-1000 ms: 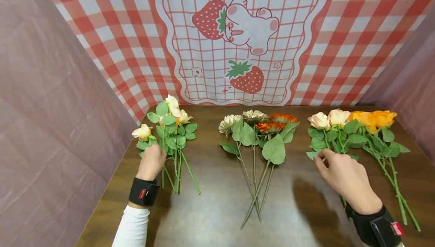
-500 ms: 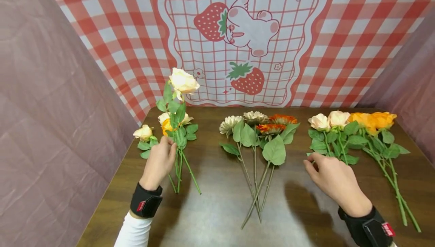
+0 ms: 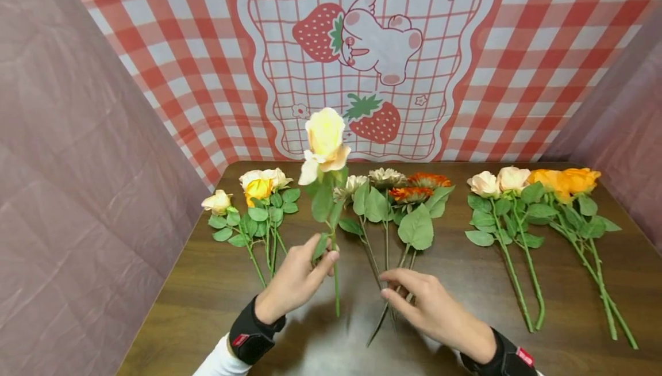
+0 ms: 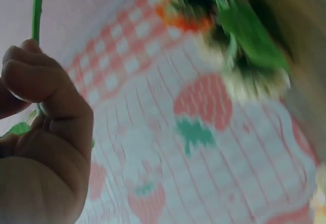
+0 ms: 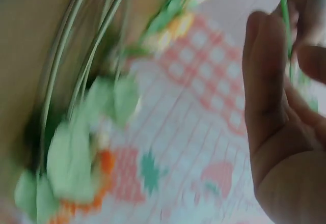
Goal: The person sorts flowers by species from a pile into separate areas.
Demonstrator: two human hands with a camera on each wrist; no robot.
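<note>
A cream-yellow rose (image 3: 324, 140) stands upright in the air left of the table's middle. My left hand (image 3: 295, 277) pinches its green stem (image 3: 337, 290) between thumb and fingers, below the leaves. In the left wrist view the stem (image 4: 37, 10) rises from the curled fingers of that hand (image 4: 51, 117). My right hand (image 3: 437, 310) is over the lower stems of the middle bunch of cream and orange daisy-like flowers (image 3: 411, 194), fingers loosely bent and holding nothing. In the right wrist view its raised fingers (image 5: 267, 56) are near the rose stem, contact unclear.
Several cream roses and a yellow one (image 3: 257, 189) lie at the left of the brown table (image 3: 207, 307). At the right lie two cream roses (image 3: 513, 179) and orange flowers (image 3: 569, 181). A checked strawberry cloth (image 3: 372, 123) hangs behind the table.
My left hand has lifted one rose from the left group and carried it right, towards the middle. My right hand has moved left from the right-hand roses to the middle stems.
</note>
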